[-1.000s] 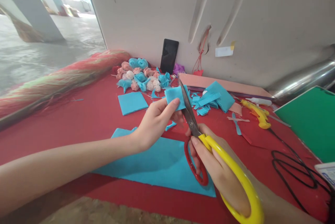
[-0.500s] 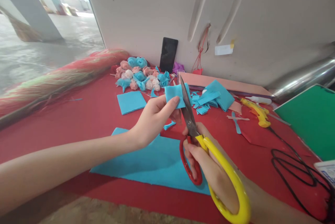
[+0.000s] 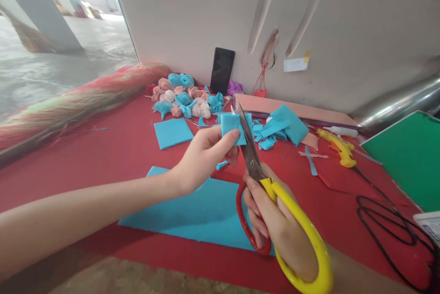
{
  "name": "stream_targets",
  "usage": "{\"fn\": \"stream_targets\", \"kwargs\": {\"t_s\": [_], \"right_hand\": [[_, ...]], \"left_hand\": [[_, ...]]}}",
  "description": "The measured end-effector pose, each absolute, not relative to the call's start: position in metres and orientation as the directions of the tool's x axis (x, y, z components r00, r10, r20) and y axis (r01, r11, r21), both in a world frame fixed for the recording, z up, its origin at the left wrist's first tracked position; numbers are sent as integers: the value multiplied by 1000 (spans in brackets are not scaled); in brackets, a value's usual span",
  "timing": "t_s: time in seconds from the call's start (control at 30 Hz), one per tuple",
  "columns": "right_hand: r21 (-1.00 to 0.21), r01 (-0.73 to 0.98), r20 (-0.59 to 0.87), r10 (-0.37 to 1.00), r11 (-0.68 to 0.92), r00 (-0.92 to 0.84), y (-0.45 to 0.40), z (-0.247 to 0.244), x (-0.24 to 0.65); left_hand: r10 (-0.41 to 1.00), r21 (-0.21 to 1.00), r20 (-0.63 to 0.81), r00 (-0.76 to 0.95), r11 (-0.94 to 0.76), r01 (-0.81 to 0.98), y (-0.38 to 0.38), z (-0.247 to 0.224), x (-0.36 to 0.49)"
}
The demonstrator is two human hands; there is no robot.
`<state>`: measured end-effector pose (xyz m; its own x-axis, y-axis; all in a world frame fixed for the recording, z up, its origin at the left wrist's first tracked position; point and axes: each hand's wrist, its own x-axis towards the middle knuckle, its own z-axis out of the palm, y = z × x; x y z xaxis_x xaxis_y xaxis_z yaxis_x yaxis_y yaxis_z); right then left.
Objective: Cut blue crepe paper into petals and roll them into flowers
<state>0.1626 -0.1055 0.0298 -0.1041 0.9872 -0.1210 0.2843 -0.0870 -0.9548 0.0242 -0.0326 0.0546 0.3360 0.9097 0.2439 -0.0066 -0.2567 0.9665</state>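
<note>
My left hand [image 3: 202, 158] pinches a small folded piece of blue crepe paper [image 3: 228, 123] between thumb and fingers, above the red table. My right hand [image 3: 278, 227] grips scissors [image 3: 253, 163] with one red and one yellow handle loop. The blades point up and away from me and lie across the right part of the held piece, leaving a narrow strip on their far side. Beneath both hands lies a large blue crepe sheet [image 3: 182, 209], partly covered by my left arm. A blue square [image 3: 173, 134] rests to the left of the held piece.
Blue, pink and white paper roses [image 3: 185, 97] are heaped at the back, beside an upright phone [image 3: 222, 71]. Blue scraps [image 3: 275, 129] lie behind the scissors. On the right are a yellow glue gun [image 3: 338, 147], its black cable [image 3: 381, 225] and a green board [image 3: 409, 156].
My left hand and the held paper have shifted slightly right. The scissors have moved a little to the right and down, and the strip beyond the blades looks narrower.
</note>
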Motion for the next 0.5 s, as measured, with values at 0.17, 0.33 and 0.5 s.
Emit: {"fn": "stream_targets", "kwargs": {"t_s": [0.17,0.33,0.5], "right_hand": [[-971,95,-230,964,-219,-133,-105,34,155],[-968,-31,-233,936,-249,-263,-98,33,158],[-965,96,-259,944,-244,-203,-100,38,156]], "left_hand": [[912,975,212,350,-219,-20,-31,53,23],[908,984,173,381,-180,-16,-31,53,24],[901,991,115,419,-133,13,-31,52,26]]}}
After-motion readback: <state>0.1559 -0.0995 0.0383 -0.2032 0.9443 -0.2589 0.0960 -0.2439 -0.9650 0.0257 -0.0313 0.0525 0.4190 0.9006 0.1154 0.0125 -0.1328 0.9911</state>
